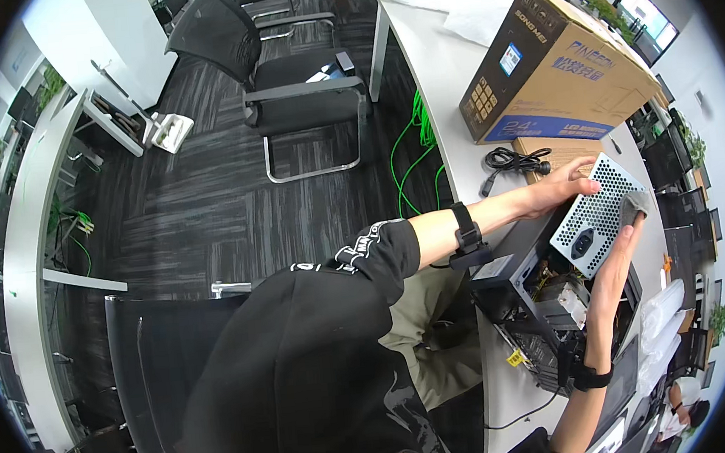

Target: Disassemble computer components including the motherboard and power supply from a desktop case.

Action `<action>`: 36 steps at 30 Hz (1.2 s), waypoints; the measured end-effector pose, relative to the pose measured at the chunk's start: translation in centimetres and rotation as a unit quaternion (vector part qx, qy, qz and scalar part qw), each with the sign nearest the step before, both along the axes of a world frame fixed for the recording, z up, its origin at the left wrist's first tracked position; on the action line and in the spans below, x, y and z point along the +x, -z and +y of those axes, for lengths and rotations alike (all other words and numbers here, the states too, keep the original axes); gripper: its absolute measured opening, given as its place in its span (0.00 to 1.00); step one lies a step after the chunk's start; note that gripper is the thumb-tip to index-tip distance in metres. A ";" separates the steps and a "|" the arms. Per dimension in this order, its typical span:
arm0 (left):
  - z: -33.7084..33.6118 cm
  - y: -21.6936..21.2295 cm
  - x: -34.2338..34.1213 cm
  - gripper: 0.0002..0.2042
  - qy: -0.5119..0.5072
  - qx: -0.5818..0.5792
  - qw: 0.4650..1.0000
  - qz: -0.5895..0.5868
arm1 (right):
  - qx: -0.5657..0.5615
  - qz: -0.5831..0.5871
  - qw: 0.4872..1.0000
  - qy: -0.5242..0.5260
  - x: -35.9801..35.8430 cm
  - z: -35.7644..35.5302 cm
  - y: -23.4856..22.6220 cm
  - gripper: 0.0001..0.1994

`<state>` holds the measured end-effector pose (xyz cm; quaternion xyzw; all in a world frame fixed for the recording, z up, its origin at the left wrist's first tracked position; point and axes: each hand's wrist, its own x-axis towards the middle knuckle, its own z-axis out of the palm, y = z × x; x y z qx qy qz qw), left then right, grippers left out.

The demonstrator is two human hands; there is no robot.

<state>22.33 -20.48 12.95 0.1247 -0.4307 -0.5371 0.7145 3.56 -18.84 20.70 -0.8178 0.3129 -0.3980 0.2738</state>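
My left hand (562,187) grips the upper left edge of a silver computer power supply (600,195). The unit is tilted, so its perforated vent face and black power socket show. In my right hand (617,259) is a bunched grey cloth (633,204), pressed to the right edge of the unit. Below the power supply is an opened black computer case (513,304) on the table, with cables and metal parts visible inside it. My right forearm crosses over part of the case. Some of the fingers of both hands are hidden behind the unit.
A large cardboard monitor box (554,66) stands farther along the white table (439,67), with a coiled black power cord (513,163) near it. Clear plastic wrap (662,326) lies right of the case. A black chair (305,95) and green cables (412,150) are on the floor side.
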 end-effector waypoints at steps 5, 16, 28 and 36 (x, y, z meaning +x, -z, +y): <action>0.1 -0.6 0.2 0.36 -0.066 -0.017 0.997 -0.027 | 0.105 -0.052 0.993 0.030 -0.1 0.1 0.3 0.35; 1.5 -0.8 0.8 0.39 -0.001 0.081 0.996 -0.045 | 0.041 -0.101 0.993 0.049 2.2 -1.8 0.1 0.24; 1.5 0.1 0.6 0.40 -0.011 0.081 0.996 -0.021 | -0.106 -0.016 0.994 -0.017 0.9 2.1 0.5 0.27; 1.5 0.3 1.1 0.50 -0.062 0.098 0.987 -0.109 | -0.083 0.030 0.995 -0.041 -2.7 3.6 0.4 0.27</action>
